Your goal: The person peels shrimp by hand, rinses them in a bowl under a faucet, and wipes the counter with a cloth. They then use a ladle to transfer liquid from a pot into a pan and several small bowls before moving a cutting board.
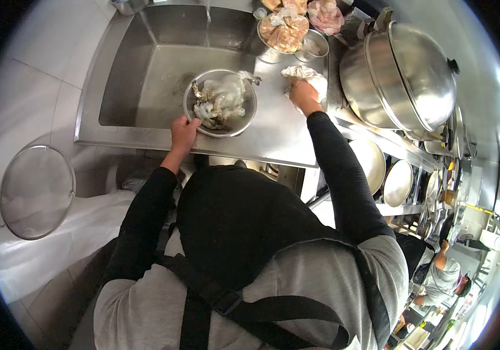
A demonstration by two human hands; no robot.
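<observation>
A round metal bowl point(250, 116) stands at the sink's right front edge, partly over the basin. Pale, wet, translucent pieces with darker bits point(226, 96) fill much of it; they look like seafood. My left hand point(184, 134) grips the bowl's near left rim, thumb on top. Further right, on the steel counter point(279, 131), my right hand point(304, 96) is closed on a crumpled white cloth point(318, 83). The fingertips of that hand are hidden by the hand itself and the cloth.
Water runs from a faucet point(208, 10) into the sink point(165, 70). Bagged food point(285, 29) sits in metal containers behind the counter. A large domed pot point(401, 76) stands right. A round strainer point(38, 192) hangs left. Pans point(398, 183) fill a lower shelf; another person point(442, 274) is far right.
</observation>
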